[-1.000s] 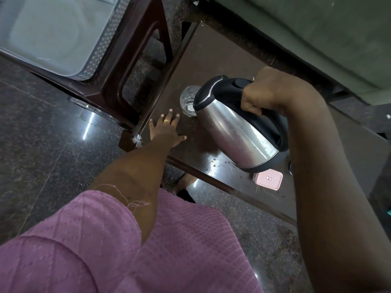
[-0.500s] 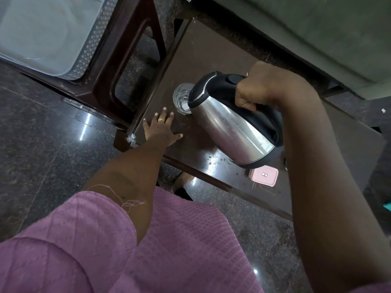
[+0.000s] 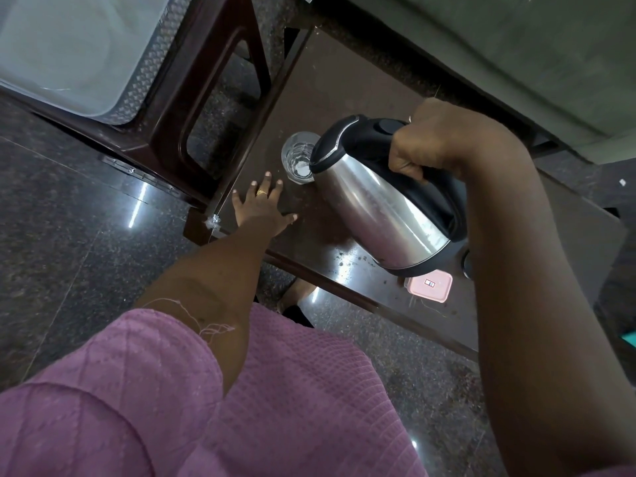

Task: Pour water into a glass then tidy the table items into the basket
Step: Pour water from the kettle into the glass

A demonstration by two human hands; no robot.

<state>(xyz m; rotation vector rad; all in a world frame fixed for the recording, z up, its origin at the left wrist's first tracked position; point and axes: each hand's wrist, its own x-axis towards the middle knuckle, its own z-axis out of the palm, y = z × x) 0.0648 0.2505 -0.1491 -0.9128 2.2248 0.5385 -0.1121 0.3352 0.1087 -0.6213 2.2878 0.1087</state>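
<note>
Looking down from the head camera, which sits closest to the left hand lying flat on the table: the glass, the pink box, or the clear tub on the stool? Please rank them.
From the left hand:
1. Glass, just beyond the fingertips, under the kettle's spout.
2. Pink box, off to the right near the table's front edge, beneath the kettle's base.
3. Clear tub, far left on the stool, off the table altogether.

Electric kettle (image 3: pixel 378 208): brushed stainless-steel body w/ soft sheen, matt black plastic lid and handle. Drinking glass (image 3: pixel 297 156): clear, faceted, glossy. Table (image 3: pixel 344 94): dark brown top, smooth, semi-gloss, speckled w/ light spots near the front edge. Small container (image 3: pixel 428 285): pink plastic lid, satin. Floor (image 3: pixel 69 208): polished dark granite, mirror-bright glints. Basket (image 3: pixel 151 67): translucent whitish plastic, embossed diamond-pattern wall. Garment (image 3: pixel 275 407): mauve waffle-knit cloth, matt.
</note>
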